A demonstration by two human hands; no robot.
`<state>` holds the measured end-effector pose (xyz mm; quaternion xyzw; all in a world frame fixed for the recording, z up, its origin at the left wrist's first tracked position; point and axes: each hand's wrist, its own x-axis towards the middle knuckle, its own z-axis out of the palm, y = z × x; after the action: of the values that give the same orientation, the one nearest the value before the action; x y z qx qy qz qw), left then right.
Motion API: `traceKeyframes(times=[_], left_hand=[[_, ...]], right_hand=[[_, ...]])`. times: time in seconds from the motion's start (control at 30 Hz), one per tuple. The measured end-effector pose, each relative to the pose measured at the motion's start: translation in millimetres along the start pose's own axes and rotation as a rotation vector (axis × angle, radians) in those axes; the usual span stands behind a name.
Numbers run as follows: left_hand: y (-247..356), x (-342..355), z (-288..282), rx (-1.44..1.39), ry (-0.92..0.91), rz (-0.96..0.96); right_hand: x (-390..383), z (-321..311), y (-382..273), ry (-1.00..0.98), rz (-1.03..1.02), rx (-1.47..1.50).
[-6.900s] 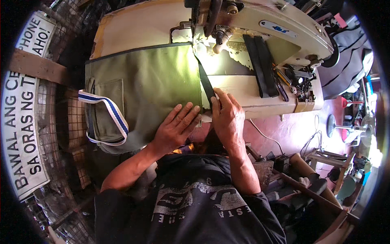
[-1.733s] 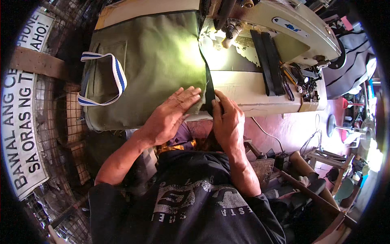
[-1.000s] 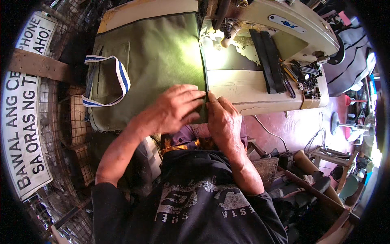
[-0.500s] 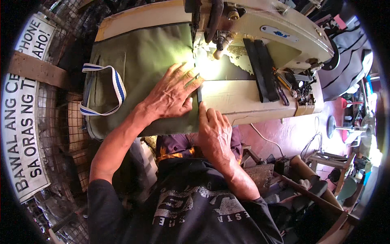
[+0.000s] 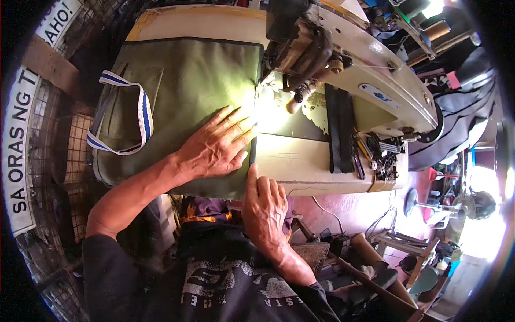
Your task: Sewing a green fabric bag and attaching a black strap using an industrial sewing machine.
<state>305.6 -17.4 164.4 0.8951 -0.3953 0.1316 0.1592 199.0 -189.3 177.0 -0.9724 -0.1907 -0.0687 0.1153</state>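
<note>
A large olive-green fabric panel lies on the sewing machine's bed, its right side edged with black binding. My left hand rests flat on the panel, fingers spread toward the brightly lit needle area. Nearer to me, my right hand has its index finger along the binding and its other fingers curled; the thumb is hidden. The sewing machine stands to the right, its head over the panel's right edge. Glare hides the needle. A blue-and-white webbing handle loops over the panel's left part.
Black strips lie across the machine bed, beside scissors and a pile of metal parts. A wire-mesh wall with a sign stands at left. At right are a fan and a wooden frame.
The view has shifted, so the machine sits lower in the picture. Against the machine head, the green panel has slid slightly away from me; both hands keep nearly the same pose on it.
</note>
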Motion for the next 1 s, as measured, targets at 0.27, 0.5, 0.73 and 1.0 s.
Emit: traceKeyframes(times=[0.27,0.5,0.73,1.0], left_hand=[[-15,15,-2,-0.106,0.082,-0.01],[-43,29,0,-0.167,0.04,-0.012],[-24,13,-1,-0.042,0.003,0.111],[-38,21,5,-0.09,-0.017,0.059]], right_hand=[[22,-9,5,0.007,-0.013,0.024],[48,0,15,0.037,-0.01,0.036],[48,5,16,0.066,0.003,0.063],[62,10,20,0.08,-0.009,0.079]])
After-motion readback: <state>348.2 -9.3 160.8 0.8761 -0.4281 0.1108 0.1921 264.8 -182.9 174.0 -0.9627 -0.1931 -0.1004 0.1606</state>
